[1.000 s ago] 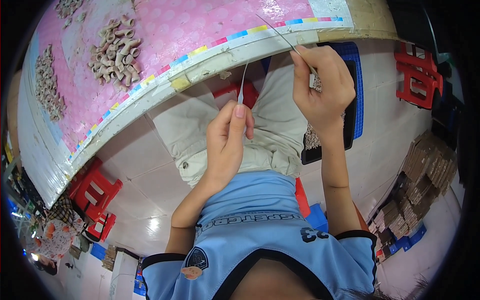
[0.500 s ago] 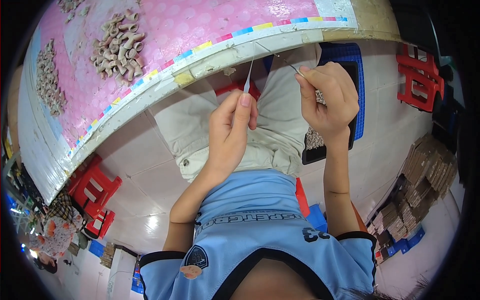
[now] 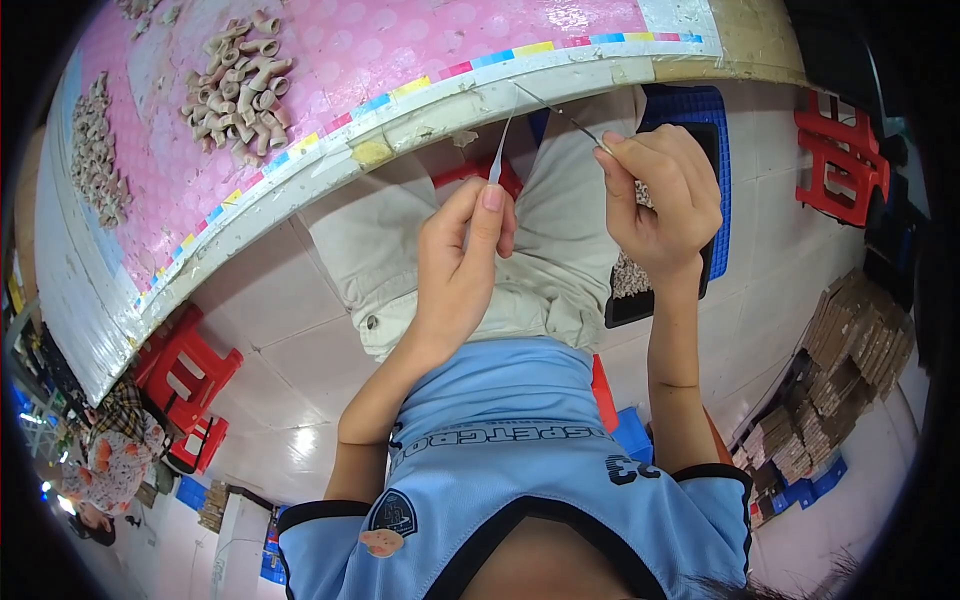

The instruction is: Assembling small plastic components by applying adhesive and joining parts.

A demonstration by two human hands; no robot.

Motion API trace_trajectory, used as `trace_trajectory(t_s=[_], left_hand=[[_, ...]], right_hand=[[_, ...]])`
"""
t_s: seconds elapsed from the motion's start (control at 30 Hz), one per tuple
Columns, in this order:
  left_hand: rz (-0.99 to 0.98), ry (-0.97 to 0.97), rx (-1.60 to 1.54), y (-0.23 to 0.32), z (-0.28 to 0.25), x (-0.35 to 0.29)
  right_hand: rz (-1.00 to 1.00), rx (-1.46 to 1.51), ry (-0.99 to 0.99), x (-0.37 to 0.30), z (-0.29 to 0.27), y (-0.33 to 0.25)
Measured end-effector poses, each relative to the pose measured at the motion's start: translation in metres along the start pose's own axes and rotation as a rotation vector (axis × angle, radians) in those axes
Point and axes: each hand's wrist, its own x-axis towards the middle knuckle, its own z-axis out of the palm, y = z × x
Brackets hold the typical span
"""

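My left hand (image 3: 463, 245) pinches a thin, whitish, translucent strip (image 3: 496, 168) between thumb and fingers. The strip tapers to a fine point reaching up to the table edge. My right hand (image 3: 662, 200) is closed on a slender dark metal rod (image 3: 572, 122), like a needle or pick, which slants up and left. The far ends of strip and rod come together in front of the table's edge; whether they touch or are joined is too fine to make out. Both hands are above my lap, apart from each other.
On the curved pink-topped table (image 3: 370, 50) lie a heap of beige bent-tube pieces (image 3: 245, 95) and a pile of smaller ones (image 3: 98, 165). Beneath my right hand, a black tray (image 3: 628, 310) holds small pieces beside a blue basket (image 3: 716, 115). Red stools (image 3: 845, 165) and stacked flat boards (image 3: 845, 345) stand right.
The meeting ends of strip and rod have shifted slightly right, and the rod looks straighter. My right hand has drifted a little right; both grips are unchanged.
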Motion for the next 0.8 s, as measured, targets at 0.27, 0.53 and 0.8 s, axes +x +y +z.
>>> trace_trajectory(t_s=[0.27, 0.53, 0.8], left_hand=[[0.014, -0.003, -0.022, -0.0005, 0.0002, 0.0011], [0.010, -0.013, -0.011, 0.0004, -0.0009, 0.0023], [0.018, -0.004, -0.001, 0.0005, 0.0000, -0.0039]], right_hand=[[-0.003, -0.022, -0.012, -0.0001, 0.0028, 0.0015], [-0.036, -0.051, 0.001, 0.0029, 0.0066, 0.0042], [0.006, -0.063, -0.035, 0.0019, 0.0053, -0.0027]])
